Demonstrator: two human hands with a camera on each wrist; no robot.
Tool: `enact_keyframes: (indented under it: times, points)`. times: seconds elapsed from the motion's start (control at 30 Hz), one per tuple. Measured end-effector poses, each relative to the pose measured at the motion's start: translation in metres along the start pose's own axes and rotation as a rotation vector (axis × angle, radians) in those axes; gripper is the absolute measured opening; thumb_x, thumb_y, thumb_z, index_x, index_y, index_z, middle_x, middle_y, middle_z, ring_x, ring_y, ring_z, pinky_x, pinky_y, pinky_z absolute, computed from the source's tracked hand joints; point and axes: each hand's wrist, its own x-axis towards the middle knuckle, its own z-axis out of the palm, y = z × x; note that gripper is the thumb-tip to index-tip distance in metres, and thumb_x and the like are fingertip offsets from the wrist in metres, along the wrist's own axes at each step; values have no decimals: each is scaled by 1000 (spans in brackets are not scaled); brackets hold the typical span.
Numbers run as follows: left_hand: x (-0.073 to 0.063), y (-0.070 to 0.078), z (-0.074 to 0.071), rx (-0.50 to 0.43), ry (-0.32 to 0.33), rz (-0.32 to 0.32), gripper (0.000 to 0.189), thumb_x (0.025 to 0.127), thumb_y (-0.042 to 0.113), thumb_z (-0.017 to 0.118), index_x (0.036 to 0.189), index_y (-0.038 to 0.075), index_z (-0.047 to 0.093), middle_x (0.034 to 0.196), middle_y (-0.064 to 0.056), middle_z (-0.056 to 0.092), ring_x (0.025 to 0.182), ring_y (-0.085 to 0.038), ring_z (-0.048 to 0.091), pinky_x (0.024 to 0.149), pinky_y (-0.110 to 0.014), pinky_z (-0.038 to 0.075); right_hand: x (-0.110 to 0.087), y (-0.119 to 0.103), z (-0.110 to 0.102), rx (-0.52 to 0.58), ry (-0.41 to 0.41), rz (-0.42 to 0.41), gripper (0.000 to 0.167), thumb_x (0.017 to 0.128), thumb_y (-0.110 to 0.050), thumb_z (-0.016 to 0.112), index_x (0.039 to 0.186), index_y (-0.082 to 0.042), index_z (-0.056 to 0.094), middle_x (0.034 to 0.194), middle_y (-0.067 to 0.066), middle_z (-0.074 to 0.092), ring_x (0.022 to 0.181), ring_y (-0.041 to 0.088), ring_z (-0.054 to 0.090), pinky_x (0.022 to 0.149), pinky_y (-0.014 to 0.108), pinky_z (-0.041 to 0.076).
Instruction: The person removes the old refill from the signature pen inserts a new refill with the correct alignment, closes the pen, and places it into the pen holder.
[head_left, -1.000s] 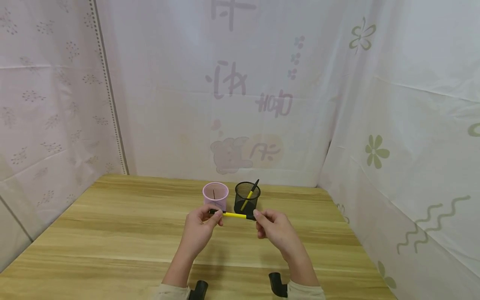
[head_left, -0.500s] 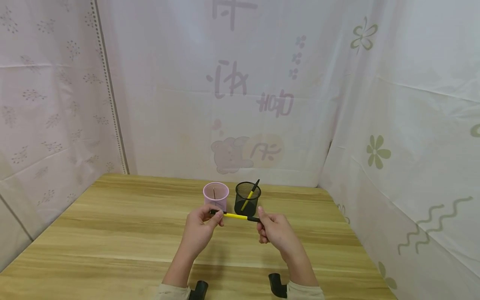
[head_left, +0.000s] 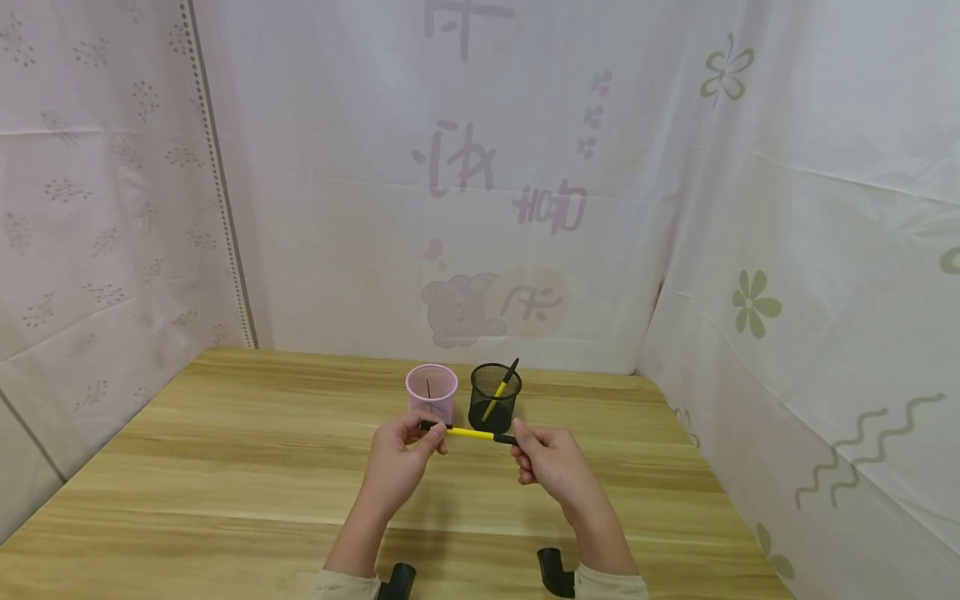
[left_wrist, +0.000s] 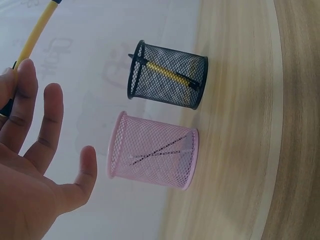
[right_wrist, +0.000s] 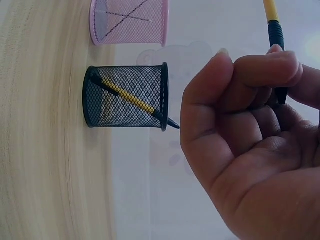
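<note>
More pen (head_left: 471, 432) clears the right fingers (right_wrist: 265, 67) than a second ago.

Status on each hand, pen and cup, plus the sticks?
Held pen: raised, crosswise
Left hand: pinches one end
Right hand: grips the other end
Black cup: upright
Cup pen: leaning inside black cup, tip above rim
Pink cup: upright
Thin sticks: leaning inside pink cup
</note>
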Motion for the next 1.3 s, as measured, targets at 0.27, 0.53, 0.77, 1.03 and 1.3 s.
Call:
enact_keyframes:
  times: [0.27,0.53,0.77,1.03,1.3]
  points:
    - [0,-1,-1,9,16,-25,11,102,12,71,92,10,74,80,-11,73,83,-16,68,78,-30,50,1,1,0,12,-4,-9,38,111,-31,58,87,-2,65,68,1,48,64,15,52,73,32,57]
    - [0,-2,0,12,22,-29,11,101,10,71,90,10,74,78,-11,72,82,-16,68,77,-29,48,1,3,0,7,6,-30,33,110,-27,59,96,1,68,70,1,48,65,16,53,72,32,56]
    - [-1,-4,1,7,15,-27,11,101,10,71,90,9,74,78,-10,72,82,-16,68,76,-28,49,-1,2,-2,20,0,-22,28,110,-21,60,95,1,67,70,1,48,65,15,54,73,31,56]
    - [-1,-7,2,13,22,-28,11,100,8,72,90,9,74,76,-7,71,79,-15,68,75,-27,48,-3,3,-2,2,-4,-27,25,109,-21,61,101,2,68,71,1,52,67,16,56,75,32,58]
    - [-1,-9,5,5,27,-37,11,100,8,71,89,8,74,77,-9,72,79,-14,68,76,-27,48,-2,4,-2,2,19,-4,31,109,-26,62,87,-4,63,71,1,50,66,16,56,74,32,57]
